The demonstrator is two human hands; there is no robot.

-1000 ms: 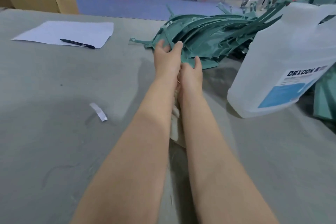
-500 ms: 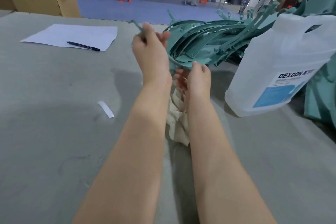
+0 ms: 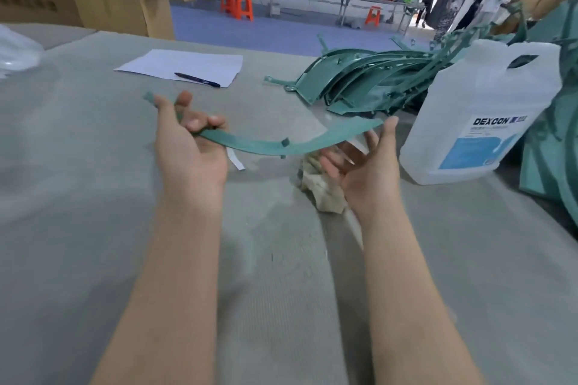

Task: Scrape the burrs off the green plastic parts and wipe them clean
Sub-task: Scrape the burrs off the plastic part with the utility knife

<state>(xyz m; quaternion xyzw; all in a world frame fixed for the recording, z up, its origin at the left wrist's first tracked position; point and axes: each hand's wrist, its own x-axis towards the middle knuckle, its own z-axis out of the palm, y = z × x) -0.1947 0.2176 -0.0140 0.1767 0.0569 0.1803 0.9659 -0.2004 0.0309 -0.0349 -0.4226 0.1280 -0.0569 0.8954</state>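
Hands hold one curved green strip (image 3: 281, 147) above the bench (image 3: 93, 228): left hand (image 3: 190, 141) curls its grip round one end, right hand (image 3: 366, 166) stays wide, thumb against the other. Beneath lies a rag (image 3: 322, 194); beyond, the green parts pile (image 3: 359, 84).

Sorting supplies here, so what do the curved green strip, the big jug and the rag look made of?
Curved green strip: matte plastic, apparently; thin and moulded. Big jug: translucent white plastic with a printed label. Rag: off-white woven cloth, crumpled and stained.
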